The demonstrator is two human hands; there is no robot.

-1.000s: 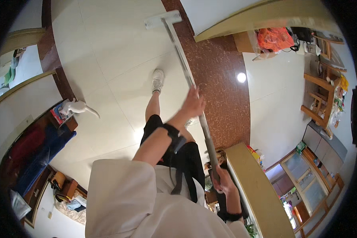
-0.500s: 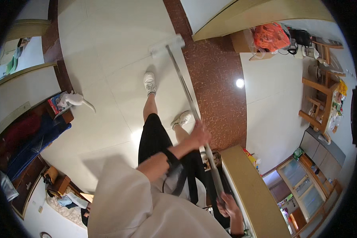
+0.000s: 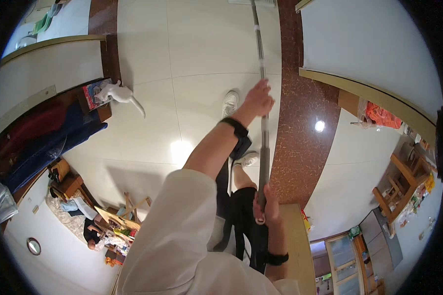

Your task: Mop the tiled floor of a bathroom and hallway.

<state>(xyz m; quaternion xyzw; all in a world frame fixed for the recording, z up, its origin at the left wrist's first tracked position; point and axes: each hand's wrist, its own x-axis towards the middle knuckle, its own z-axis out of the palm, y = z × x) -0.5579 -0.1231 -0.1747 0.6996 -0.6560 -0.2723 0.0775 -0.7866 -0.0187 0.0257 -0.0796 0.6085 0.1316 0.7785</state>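
Observation:
A mop with a long grey metal pole (image 3: 264,135) runs from near my waist up to the top of the picture. Its wide whitish head (image 3: 238,1) rests on the floor tiles, mostly cut off by the upper edge. My left hand (image 3: 259,99), at the end of an outstretched arm, is closed round the middle of the pole. Lower down, my right hand (image 3: 268,205) grips the thicker end section, close to its tip. My white shoes (image 3: 230,103) stand on the tiles left of the pole.
A white cat (image 3: 118,92) is on a low box by the left wall, near a dark blue cover (image 3: 79,135). Brown stone strip (image 3: 305,142) borders the tiles on the right. Wooden chairs (image 3: 396,182) stand far right. A person (image 3: 91,233) is at lower left.
The mop head has slid forward, away from me, to the top edge. Both hands moved forward with the pole, and my left arm is straighter. My view has shifted.

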